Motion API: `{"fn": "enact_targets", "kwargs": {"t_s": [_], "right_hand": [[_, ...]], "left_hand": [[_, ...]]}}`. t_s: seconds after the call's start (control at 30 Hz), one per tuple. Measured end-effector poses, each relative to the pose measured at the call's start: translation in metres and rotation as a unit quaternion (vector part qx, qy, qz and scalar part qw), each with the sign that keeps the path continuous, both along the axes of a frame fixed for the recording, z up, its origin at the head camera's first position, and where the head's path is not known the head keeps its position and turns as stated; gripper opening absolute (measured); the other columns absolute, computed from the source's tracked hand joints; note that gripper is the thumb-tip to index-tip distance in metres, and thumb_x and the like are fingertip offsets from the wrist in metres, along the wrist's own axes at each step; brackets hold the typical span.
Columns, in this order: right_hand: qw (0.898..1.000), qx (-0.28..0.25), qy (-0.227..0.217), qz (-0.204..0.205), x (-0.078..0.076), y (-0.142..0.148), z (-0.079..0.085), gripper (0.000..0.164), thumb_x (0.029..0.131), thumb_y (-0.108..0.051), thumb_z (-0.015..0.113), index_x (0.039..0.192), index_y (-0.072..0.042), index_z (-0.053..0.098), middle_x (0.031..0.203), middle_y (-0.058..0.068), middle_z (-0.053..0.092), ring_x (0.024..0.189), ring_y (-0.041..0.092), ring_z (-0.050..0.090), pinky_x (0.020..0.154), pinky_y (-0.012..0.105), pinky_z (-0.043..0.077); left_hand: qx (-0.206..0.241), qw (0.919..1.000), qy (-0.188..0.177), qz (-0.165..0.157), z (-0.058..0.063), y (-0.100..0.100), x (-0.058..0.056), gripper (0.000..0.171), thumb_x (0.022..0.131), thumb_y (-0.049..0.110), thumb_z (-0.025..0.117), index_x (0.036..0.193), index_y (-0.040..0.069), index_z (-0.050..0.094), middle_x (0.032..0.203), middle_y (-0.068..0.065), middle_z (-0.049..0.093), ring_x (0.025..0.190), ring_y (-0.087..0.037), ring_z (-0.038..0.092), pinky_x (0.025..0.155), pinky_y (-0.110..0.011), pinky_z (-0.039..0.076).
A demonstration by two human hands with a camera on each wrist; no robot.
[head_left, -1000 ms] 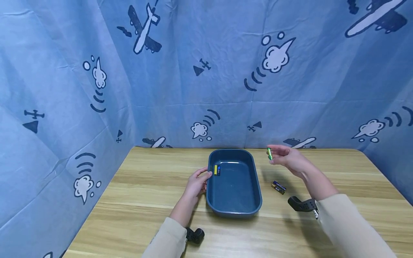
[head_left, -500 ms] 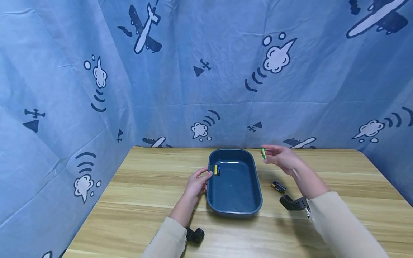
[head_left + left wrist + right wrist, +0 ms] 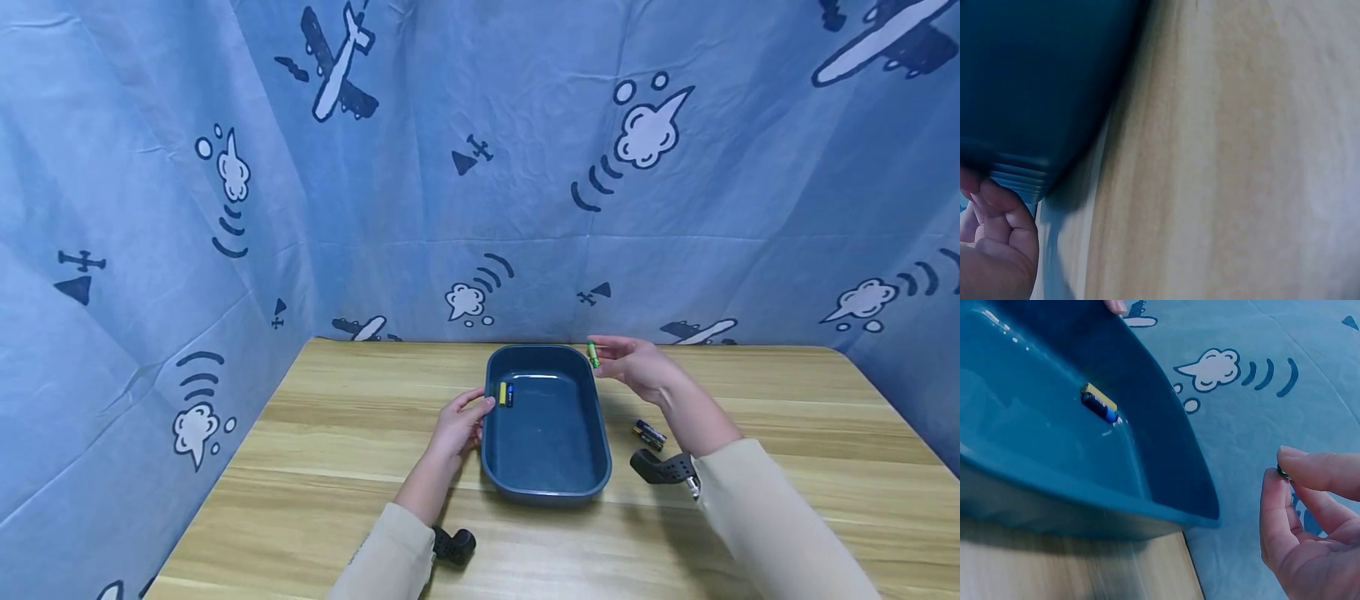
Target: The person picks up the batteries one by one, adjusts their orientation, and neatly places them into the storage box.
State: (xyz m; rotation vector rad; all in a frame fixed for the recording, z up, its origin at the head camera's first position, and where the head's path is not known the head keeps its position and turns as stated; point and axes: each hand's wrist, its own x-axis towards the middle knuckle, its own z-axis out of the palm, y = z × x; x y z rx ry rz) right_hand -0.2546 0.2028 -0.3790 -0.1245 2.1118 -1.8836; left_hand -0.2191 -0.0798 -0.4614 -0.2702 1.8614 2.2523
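Note:
A dark blue plastic basin (image 3: 546, 442) sits on the table, with a yellow battery (image 3: 502, 393) and a blue battery (image 3: 510, 395) side by side along its left inner wall. My left hand (image 3: 457, 425) grips the basin's left side, thumb over the rim and fingers outside, curled against the wall in the left wrist view. Between thumb and fingertips, my right hand (image 3: 633, 364) pinches a green battery (image 3: 593, 354) at the basin's far right corner. In the right wrist view the fingers mostly hide that battery (image 3: 1282, 472).
Two dark batteries (image 3: 648, 434) lie together on the wooden table (image 3: 337, 450), right of the basin and below my right forearm. A blue printed curtain (image 3: 525, 192) rises behind the table. Black wrist mounts (image 3: 454, 547) hang below both wrists.
My right hand has moved left with the green battery, from beside the basin to its far right rim. The left hand and the basin have stayed in place.

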Motion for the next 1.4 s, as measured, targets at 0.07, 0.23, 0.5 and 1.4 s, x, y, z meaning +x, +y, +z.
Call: {"fn": "enact_targets", "kwargs": {"t_s": [0.07, 0.23, 0.5, 1.4], "right_hand": [[1.000, -0.012, 0.001, 0.001, -0.001, -0.003, 0.000, 0.065, 0.082, 0.011, 0.058, 0.140, 0.006, 0.029, 0.129, 0.019, 0.038, 0.111, 0.022, 0.042, 0.091, 0.027, 0.041], [0.999, -0.044, -0.003, -0.004, -0.003, -0.009, 0.002, 0.066, 0.082, 0.012, 0.058, 0.140, 0.008, 0.028, 0.127, 0.016, 0.039, 0.106, 0.016, 0.044, 0.082, 0.020, 0.045], [0.997, -0.074, -0.010, -0.013, -0.004, -0.018, 0.002, 0.068, 0.081, 0.015, 0.056, 0.140, 0.012, 0.023, 0.115, 0.012, 0.042, 0.094, 0.010, 0.047, 0.078, 0.019, 0.046], [0.993, -0.100, -0.034, -0.054, -0.007, -0.049, -0.002, 0.063, 0.082, 0.018, 0.051, 0.140, 0.009, 0.028, 0.114, 0.012, 0.037, 0.099, 0.016, 0.040, 0.074, 0.019, 0.048]], "left_hand": [[0.003, 1.0000, -0.001, 0.001, 0.000, 0.001, 0.000, 0.045, 0.085, 0.020, 0.067, 0.126, 0.005, 0.055, 0.058, 0.002, 0.051, 0.044, -0.007, 0.042, 0.045, -0.019, 0.038], [0.001, 1.0000, -0.008, 0.000, 0.001, 0.001, -0.001, 0.046, 0.084, 0.022, 0.069, 0.126, 0.007, 0.056, 0.059, 0.002, 0.051, 0.044, -0.007, 0.042, 0.046, -0.020, 0.038], [0.001, 1.0000, -0.006, 0.000, 0.003, 0.001, -0.001, 0.046, 0.084, 0.022, 0.069, 0.126, 0.006, 0.056, 0.058, 0.002, 0.049, 0.044, -0.007, 0.041, 0.045, -0.020, 0.037], [0.010, 0.9999, 0.002, -0.008, 0.000, 0.000, 0.000, 0.045, 0.087, 0.018, 0.066, 0.128, 0.005, 0.053, 0.057, 0.003, 0.051, 0.044, -0.006, 0.042, 0.044, -0.019, 0.037]]}}
